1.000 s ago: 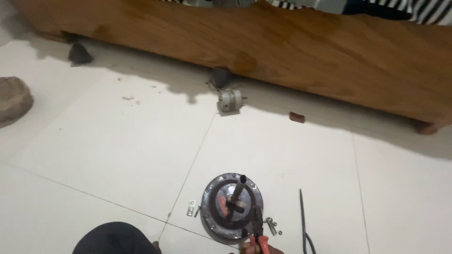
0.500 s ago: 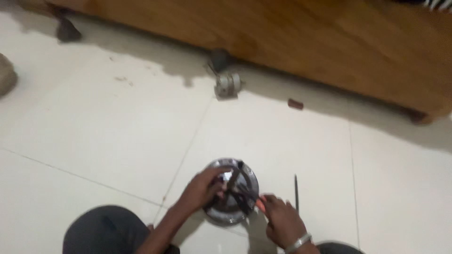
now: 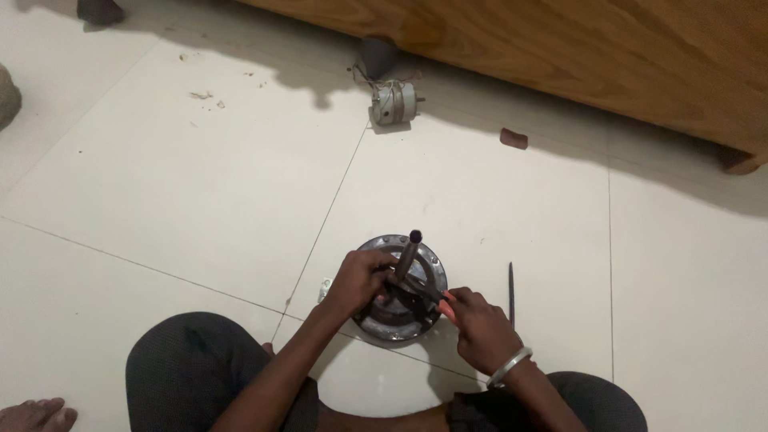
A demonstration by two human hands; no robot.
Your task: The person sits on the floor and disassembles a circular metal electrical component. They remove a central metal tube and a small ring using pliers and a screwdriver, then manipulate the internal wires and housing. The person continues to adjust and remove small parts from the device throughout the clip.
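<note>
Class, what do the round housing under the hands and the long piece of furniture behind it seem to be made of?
Round housing: likely cast metal, dull grey with worn sheen at the rim. Furniture: apparently wood, brown, grain streaks showing, smooth finish.

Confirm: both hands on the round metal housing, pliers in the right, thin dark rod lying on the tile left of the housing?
Not quite. The rod lies right of the housing, not left; the head view shows it. The rest holds: left hand on the housing, right hand with orange-handled pliers.
</note>
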